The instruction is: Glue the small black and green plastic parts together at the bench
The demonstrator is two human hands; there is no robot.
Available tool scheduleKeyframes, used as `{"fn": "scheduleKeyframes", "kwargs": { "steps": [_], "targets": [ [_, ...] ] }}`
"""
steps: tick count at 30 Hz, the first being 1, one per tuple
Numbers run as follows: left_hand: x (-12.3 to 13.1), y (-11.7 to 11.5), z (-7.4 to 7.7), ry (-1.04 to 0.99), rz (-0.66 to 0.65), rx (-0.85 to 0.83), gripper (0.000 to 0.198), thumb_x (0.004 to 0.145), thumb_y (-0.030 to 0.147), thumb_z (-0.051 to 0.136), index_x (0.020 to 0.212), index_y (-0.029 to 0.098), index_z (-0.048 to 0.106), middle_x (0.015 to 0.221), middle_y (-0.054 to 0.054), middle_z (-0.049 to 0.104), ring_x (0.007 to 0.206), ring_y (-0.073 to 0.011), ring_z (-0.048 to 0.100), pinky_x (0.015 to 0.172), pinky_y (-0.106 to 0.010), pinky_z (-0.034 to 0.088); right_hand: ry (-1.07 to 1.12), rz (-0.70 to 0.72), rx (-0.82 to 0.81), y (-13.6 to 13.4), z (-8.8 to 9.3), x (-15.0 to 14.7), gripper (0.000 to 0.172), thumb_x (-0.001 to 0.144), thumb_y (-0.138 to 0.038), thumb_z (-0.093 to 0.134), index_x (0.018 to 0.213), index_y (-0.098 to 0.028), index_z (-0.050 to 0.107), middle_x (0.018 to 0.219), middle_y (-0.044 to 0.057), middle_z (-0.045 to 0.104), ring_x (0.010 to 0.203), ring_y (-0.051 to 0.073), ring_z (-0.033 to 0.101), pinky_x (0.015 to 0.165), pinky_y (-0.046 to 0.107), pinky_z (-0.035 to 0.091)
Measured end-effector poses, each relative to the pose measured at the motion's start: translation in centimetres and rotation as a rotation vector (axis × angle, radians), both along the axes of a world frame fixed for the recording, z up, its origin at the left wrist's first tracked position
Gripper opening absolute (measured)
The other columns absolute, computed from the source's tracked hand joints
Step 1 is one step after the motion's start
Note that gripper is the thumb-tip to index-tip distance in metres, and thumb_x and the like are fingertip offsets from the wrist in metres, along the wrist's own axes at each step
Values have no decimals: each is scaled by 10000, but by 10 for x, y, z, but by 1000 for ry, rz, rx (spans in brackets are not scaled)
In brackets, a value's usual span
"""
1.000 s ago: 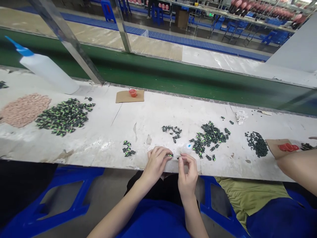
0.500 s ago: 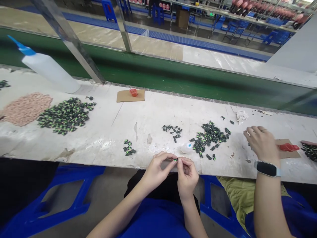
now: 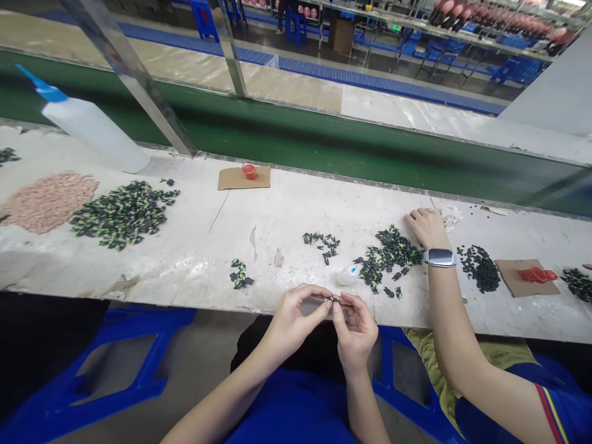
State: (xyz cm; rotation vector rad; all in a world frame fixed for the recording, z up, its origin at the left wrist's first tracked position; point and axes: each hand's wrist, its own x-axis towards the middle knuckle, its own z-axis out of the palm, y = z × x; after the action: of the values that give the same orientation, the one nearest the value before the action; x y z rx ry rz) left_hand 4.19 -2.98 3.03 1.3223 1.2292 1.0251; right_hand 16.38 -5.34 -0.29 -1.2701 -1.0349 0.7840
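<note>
Both hands meet in front of the body at the near edge of the table [image 3: 296, 225], pinching between their fingertips one small black piece [image 3: 332, 300]. Left hand [image 3: 296, 311] grips it between thumb and forefinger; right hand [image 3: 355, 327] closes thumb and fingers on its other end. What shows of it is dark and narrow, touched with bright green; the fingers cover the rest, and its finer shape is too small to make out.

From that piece, a loose group of slim dark pieces [image 3: 329, 252] lies at twelve o'clock. Towards one o'clock, near the right hand, is a small white bottle [image 3: 346, 275] with a blue tip. At two o'clock spreads a heap of black-and-green pieces [image 3: 391, 250], and just past it rests a co-worker's hand [image 3: 426, 227] wearing a watch [image 3: 439, 257], its screen unreadable. A little black-and-green cluster [image 3: 240, 280] sits between nine and ten o'clock. At eleven, a red cup [image 3: 249, 171] stands on cardboard [image 3: 231, 179]; at ten, a big white bottle [image 3: 97, 135] with a blue nozzle leans over. Far off, between twelve and one, a green light [image 3: 394, 28] glows, too small to read.
</note>
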Motion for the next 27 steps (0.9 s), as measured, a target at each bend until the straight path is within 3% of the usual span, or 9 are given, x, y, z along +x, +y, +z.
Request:
{"fn": "scheduleKeyframes", "kwargs": {
  "steps": [5,12,23,27],
  "targets": [
    [-8,3,2,198,-95,189,94,854,249,634,872,240,726,840,-20,739,835,-194,672,856,-377,444,178,1,-92,1,1,4,210,725,-269,723,907,-181,669,724,32,692,655,160,677,610,276,597],
    [-8,3,3,295,-81,398,183,919,206,547,891,251,722,742,13,724,730,-151,658,835,-364,367,302,83,-132,2,4,8,241,688,-249,741,915,-197,677,716,8,666,658,141,654,623,256,576],
    [3,-3,3,352,-41,551,260,933,146,477,906,250,714,712,9,733,686,-149,620,789,-363,390,201,14,-56,2,3,8,162,684,-235,720,807,-203,619,660,-6,628,578,120,613,545,225,552],
    [9,-2,2,315,-104,537,224,938,192,492,905,249,706,744,1,734,718,-156,631,836,-374,419,94,21,-31,-4,3,19,169,716,-256,706,857,-196,634,658,2,636,572,130,627,538,239,558]
  ]
}}
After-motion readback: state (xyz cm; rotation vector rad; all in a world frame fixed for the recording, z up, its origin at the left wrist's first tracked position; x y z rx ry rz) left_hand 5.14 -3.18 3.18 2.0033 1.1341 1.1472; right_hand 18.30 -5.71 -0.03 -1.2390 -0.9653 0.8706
